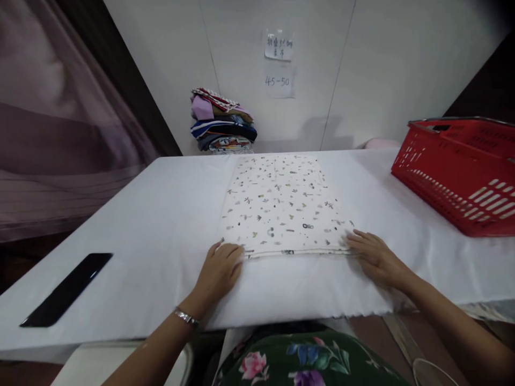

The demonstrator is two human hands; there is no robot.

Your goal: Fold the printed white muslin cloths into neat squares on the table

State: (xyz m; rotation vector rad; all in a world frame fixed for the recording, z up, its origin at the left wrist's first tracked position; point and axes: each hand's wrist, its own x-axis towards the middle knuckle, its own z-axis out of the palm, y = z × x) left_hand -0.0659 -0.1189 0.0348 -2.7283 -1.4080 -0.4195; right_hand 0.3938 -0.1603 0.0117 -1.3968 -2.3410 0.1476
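Head view: printed cloth (pixel 281 203) lies folded in layers on tabletop (pixel 161 214). Your left hand (pixel 220 268) pinches its near corner; right hand (pixel 374 256) rests flat, grip open.

lower wall note (pixel 278 81) reads "45-50", upper note (pixel 278 47) illegible

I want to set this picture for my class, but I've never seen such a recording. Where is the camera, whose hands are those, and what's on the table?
The camera sits on a person's head, looking forward and down, so the two bare arms are that person's own. The left hand and right hand rest on the near corners of a folded printed cloth lying flat on a white table. The right lies flat; the left's fingers curl, so a grip is unclear. Around it are a stack of folded fabrics by the wall, a red basket and a flat black object.
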